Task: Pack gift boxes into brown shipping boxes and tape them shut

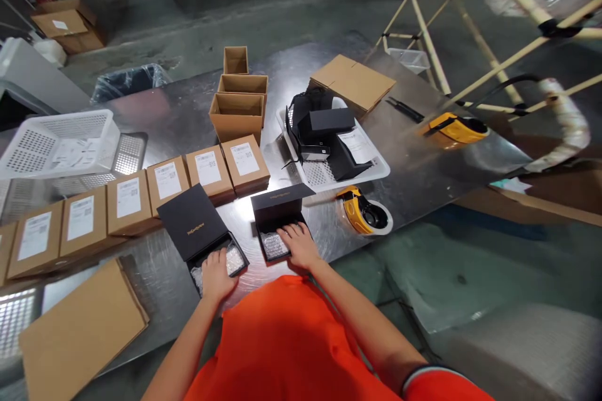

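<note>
Here, the left hand (217, 277) lies over bubble wrap (234, 260) in an open black box (194, 220); whether it grips anything, I cannot tell. The right hand (300, 245) rests open, fingers spread, on the wrap inside a 2nd black box (282, 197). Both sit on the metal table (324, 222), between labelled cartons (129, 197) and a yellow tape dispenser (356, 213).

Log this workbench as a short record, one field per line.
Left hand: on bubble wrap in the left black box
Right hand: at the wrap in the right black box
Black boxes: both open
Labelled cartons: row on the left, closed
Open cartons: three, behind the row
White tray: holds black items, paper
Tape dispensers: two, yellow, on the right
</note>
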`<move>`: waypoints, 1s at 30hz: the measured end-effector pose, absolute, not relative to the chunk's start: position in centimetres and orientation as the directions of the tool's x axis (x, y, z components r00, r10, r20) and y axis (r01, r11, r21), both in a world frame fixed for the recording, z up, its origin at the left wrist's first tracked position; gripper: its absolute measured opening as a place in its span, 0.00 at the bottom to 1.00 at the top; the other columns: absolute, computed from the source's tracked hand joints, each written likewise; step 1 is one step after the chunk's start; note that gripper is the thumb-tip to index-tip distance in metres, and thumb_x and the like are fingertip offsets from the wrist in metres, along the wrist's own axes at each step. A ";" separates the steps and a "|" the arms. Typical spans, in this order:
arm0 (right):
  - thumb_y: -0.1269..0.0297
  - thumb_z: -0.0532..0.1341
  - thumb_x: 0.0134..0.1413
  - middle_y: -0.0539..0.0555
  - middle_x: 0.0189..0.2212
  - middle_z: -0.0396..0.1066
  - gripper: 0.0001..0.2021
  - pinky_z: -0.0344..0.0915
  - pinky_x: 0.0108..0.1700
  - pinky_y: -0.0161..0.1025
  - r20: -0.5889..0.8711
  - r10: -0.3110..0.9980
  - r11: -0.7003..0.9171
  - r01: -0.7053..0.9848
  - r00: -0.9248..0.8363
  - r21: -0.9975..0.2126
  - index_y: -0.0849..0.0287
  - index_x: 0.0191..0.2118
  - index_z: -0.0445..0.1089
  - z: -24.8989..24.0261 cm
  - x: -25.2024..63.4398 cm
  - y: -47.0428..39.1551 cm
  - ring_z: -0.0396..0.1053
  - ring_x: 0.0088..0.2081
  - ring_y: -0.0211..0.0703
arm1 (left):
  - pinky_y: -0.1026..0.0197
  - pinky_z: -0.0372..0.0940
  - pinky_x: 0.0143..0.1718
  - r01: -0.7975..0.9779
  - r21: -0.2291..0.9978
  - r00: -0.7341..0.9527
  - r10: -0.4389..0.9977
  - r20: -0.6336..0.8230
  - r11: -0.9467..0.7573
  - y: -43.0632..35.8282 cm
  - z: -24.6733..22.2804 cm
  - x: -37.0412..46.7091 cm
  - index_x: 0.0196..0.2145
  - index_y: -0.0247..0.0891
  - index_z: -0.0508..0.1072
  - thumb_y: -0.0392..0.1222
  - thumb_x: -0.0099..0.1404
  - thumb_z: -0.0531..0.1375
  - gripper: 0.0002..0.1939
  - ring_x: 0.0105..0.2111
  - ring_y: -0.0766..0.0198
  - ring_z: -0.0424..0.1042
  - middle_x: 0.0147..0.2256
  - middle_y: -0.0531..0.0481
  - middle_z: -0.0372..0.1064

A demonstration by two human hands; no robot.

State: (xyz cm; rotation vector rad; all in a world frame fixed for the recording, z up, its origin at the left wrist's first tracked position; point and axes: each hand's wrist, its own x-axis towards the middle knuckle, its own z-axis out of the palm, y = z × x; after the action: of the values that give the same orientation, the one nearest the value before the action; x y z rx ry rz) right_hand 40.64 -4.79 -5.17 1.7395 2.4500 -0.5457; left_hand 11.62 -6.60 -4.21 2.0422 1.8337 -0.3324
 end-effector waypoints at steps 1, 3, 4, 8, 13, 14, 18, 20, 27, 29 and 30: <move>0.68 0.62 0.40 0.63 0.58 0.62 0.38 0.36 0.64 0.54 -0.274 0.896 0.288 0.928 -0.349 -0.238 0.62 0.62 0.59 -5.1 40.7 -4.8 0.53 0.60 0.57 | 0.51 0.54 0.54 0.990 0.120 0.121 0.900 -0.419 -0.078 -6.6 -4.1 11.6 0.60 0.32 0.58 0.57 0.56 0.60 0.40 0.56 0.48 0.60 0.56 0.36 0.64; 0.69 0.62 0.40 0.63 0.58 0.62 0.37 0.37 0.64 0.54 -0.276 0.893 0.293 0.926 -0.355 -0.239 0.62 0.62 0.59 -4.9 40.7 -4.7 0.54 0.59 0.57 | 0.51 0.54 0.53 0.988 0.131 0.135 0.893 -0.429 -0.086 -6.5 -3.9 11.7 0.60 0.32 0.59 0.57 0.56 0.59 0.39 0.55 0.47 0.61 0.55 0.36 0.64; 0.69 0.62 0.40 0.63 0.58 0.62 0.37 0.37 0.63 0.55 -0.277 0.891 0.300 0.924 -0.360 -0.238 0.62 0.62 0.59 -4.8 40.7 -4.7 0.54 0.59 0.58 | 0.52 0.53 0.53 0.985 0.141 0.156 0.886 -0.436 -0.104 -6.6 -3.8 11.9 0.60 0.33 0.59 0.57 0.57 0.59 0.38 0.55 0.48 0.60 0.56 0.37 0.64; 0.70 0.62 0.40 0.64 0.58 0.62 0.38 0.39 0.63 0.56 -0.272 0.873 0.348 0.907 -0.405 -0.237 0.63 0.62 0.59 -4.2 40.5 -4.6 0.54 0.59 0.59 | 0.52 0.52 0.53 0.938 0.238 0.336 0.827 -0.450 -0.252 -6.8 -3.7 13.8 0.59 0.36 0.61 0.55 0.55 0.60 0.37 0.54 0.49 0.60 0.55 0.39 0.64; 0.68 0.62 0.40 0.65 0.58 0.61 0.38 0.39 0.62 0.57 -0.264 0.838 0.412 0.871 -0.477 -0.267 0.63 0.62 0.58 -3.9 40.5 -4.6 0.54 0.59 0.60 | 0.50 0.52 0.51 0.919 0.289 0.377 0.812 -0.445 -0.268 -7.2 -3.9 16.0 0.59 0.37 0.61 0.56 0.54 0.61 0.38 0.53 0.47 0.60 0.56 0.39 0.64; 0.68 0.61 0.41 0.64 0.58 0.62 0.37 0.39 0.62 0.57 -0.262 0.834 0.418 0.866 -0.485 -0.274 0.63 0.62 0.58 -3.9 40.6 -4.7 0.54 0.59 0.60 | 0.50 0.52 0.51 0.919 0.295 0.376 0.812 -0.447 -0.263 -7.3 -4.0 16.0 0.59 0.37 0.61 0.56 0.54 0.61 0.38 0.53 0.47 0.60 0.56 0.39 0.64; 0.69 0.60 0.41 0.65 0.58 0.62 0.36 0.39 0.63 0.57 -0.275 0.819 0.435 0.857 -0.505 -0.278 0.63 0.61 0.59 -3.8 41.0 -5.0 0.54 0.59 0.59 | 0.51 0.51 0.53 0.913 0.317 0.383 0.811 -0.442 -0.258 -7.3 -4.1 15.8 0.60 0.38 0.59 0.55 0.55 0.60 0.38 0.55 0.48 0.59 0.57 0.39 0.63; 0.68 0.60 0.41 0.65 0.58 0.61 0.37 0.38 0.63 0.57 -0.292 0.820 0.425 0.865 -0.493 -0.267 0.64 0.62 0.58 -3.8 40.9 -5.2 0.53 0.59 0.60 | 0.51 0.50 0.53 0.915 0.318 0.377 0.813 -0.444 -0.250 -7.3 -4.1 15.8 0.61 0.38 0.59 0.55 0.56 0.60 0.38 0.56 0.48 0.58 0.58 0.39 0.61; 0.65 0.62 0.42 0.69 0.59 0.59 0.40 0.35 0.64 0.59 -0.296 0.842 0.407 0.891 -0.451 -0.200 0.68 0.64 0.55 -4.2 40.0 -5.8 0.52 0.59 0.63 | 0.46 0.49 0.55 0.922 0.300 0.363 0.818 -0.446 -0.245 -7.2 -4.3 16.6 0.63 0.32 0.56 0.58 0.56 0.57 0.42 0.57 0.44 0.56 0.61 0.34 0.58; 0.66 0.62 0.43 0.69 0.58 0.60 0.39 0.35 0.64 0.60 -0.292 0.845 0.406 0.893 -0.447 -0.194 0.68 0.64 0.56 -4.3 40.0 -5.9 0.53 0.59 0.63 | 0.45 0.48 0.55 0.925 0.292 0.360 0.813 -0.457 -0.245 -7.0 -4.3 16.6 0.64 0.32 0.54 0.58 0.56 0.57 0.43 0.57 0.44 0.56 0.61 0.34 0.57; 0.66 0.61 0.43 0.69 0.58 0.60 0.38 0.35 0.64 0.59 -0.292 0.844 0.407 0.892 -0.450 -0.196 0.67 0.63 0.56 -4.3 40.0 -6.0 0.53 0.59 0.63 | 0.45 0.49 0.55 0.925 0.290 0.360 0.807 -0.467 -0.245 -7.0 -4.2 16.6 0.64 0.32 0.54 0.58 0.55 0.58 0.44 0.57 0.44 0.56 0.61 0.34 0.57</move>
State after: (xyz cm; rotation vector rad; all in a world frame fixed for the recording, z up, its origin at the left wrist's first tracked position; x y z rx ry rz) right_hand 40.04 -5.97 -4.31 1.5596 2.5089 -0.4900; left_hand 16.61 -6.97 -4.18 2.1111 1.4988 -0.3010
